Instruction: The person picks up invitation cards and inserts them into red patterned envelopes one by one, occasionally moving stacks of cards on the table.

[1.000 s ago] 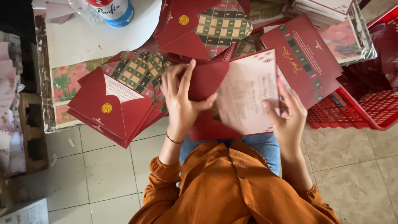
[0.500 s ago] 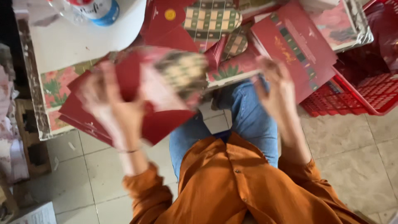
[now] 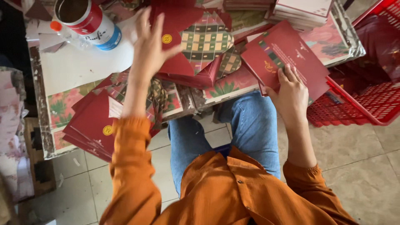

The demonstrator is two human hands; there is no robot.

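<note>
Fingers of the left hand (image 3: 152,46) spread wide over an open red envelope (image 3: 189,41) with a gold seal — resting on it, gripping nothing. Just beyond the right hand (image 3: 291,93), whose fingertips lie flat on it, sits a maroon card (image 3: 287,54); a red basket (image 3: 366,100) stands beside.

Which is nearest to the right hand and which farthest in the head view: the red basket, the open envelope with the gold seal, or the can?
From the right hand:
1. Red basket, just to its right.
2. Open envelope with the gold seal, across to the left, under the left hand.
3. Can, far upper left corner.
</note>
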